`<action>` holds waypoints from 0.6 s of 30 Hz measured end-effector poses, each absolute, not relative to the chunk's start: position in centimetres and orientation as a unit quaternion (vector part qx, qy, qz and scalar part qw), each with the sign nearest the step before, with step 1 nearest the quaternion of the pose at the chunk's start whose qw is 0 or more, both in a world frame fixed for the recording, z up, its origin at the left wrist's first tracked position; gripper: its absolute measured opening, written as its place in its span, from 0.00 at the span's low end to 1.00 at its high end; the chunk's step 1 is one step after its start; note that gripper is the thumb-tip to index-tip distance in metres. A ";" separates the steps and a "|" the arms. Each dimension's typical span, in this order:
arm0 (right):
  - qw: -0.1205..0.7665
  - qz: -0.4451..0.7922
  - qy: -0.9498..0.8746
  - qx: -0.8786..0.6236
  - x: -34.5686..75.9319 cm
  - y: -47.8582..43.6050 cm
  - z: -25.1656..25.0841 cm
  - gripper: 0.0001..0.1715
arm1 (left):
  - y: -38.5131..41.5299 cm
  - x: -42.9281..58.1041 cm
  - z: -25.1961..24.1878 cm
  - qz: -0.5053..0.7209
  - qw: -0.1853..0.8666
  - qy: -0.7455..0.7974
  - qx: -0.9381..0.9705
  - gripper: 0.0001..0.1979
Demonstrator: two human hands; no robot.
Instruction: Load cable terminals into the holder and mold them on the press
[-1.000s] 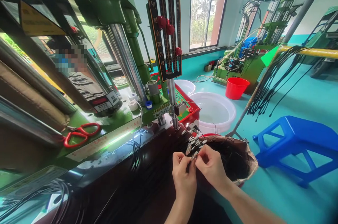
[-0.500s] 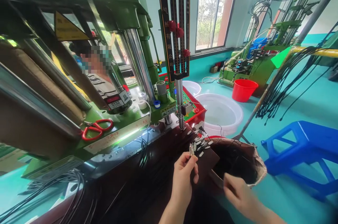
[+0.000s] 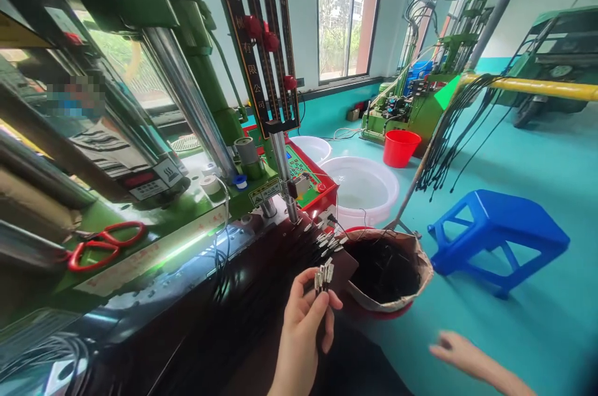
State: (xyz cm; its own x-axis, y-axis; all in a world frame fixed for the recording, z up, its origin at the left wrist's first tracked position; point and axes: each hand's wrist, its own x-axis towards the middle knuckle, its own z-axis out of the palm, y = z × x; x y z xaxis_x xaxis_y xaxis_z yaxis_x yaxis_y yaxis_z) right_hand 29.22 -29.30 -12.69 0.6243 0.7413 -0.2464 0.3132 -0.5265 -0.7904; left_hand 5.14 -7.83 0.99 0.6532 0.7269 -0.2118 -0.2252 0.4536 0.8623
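My left hand (image 3: 306,315) is closed round a bunch of black cables, pinching them just below their silver metal plugs (image 3: 324,274), which stand up above the thumb and fingers. Beyond it, more loose cable plugs (image 3: 329,240) lie in a heap at the table's edge, their dark cables running left across the dark table (image 3: 205,334). My right hand (image 3: 455,349) is out to the lower right, above the floor and apart from the left. Motion blurs its fingers, so I cannot tell whether they hold anything.
A paper-lined red bin (image 3: 427,274) with dark contents stands beside the table. Right of it is a blue stool (image 3: 509,221). A green press machine (image 3: 187,215) with red-handled scissors (image 3: 109,243) fills the left. Cables hang from a yellow bar (image 3: 537,86). White tubs (image 3: 390,206) stand behind.
The view has turned rightward. My right hand has moved right, away from the bin. My left hand stays closed on the cables, and their plugs now show more clearly in a fanned bunch.
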 end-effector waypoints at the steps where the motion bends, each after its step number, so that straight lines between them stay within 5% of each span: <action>1: 0.384 0.320 -0.339 -0.797 29.0 -26.8 -11.4 0.22 | -7.8 5.2 0.8 0.284 0.806 0.295 0.427 0.16; 8: 0.570 0.523 -0.480 -0.414 23.5 -11.3 0.8 0.27 | -8.1 5.5 -0.3 0.247 0.823 0.311 0.407 0.15; 18: 0.164 0.499 -0.754 -0.394 16.7 -4.1 6.2 0.30 | -7.5 5.0 -1.4 0.293 0.830 0.338 0.335 0.27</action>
